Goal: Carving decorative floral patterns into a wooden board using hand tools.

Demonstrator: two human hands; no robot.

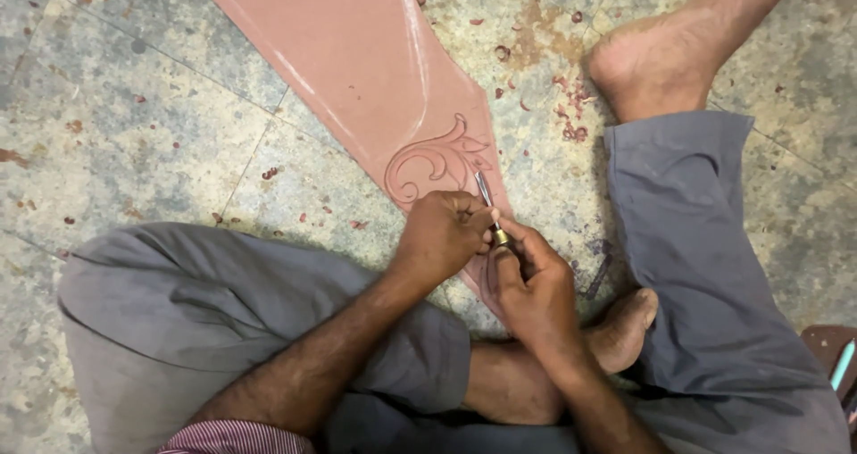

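Carved scroll (437,164) sits at the narrow near end of a long reddish-brown board (357,52) lying on the stone floor (134,124). Thin metal chisel (488,206) rests its tip just beside the scroll. Right hand (533,286) is wrapped round the handle; left hand (439,233) pinches the blade, fingers curled. Red chips (571,115) scattered about. Board's far end cut off; handle hidden.

A slim metal carving chisel (486,206) tilts onto a flat reddish-brown wooden board (357,52) with a carved scroll, lying on the floor.
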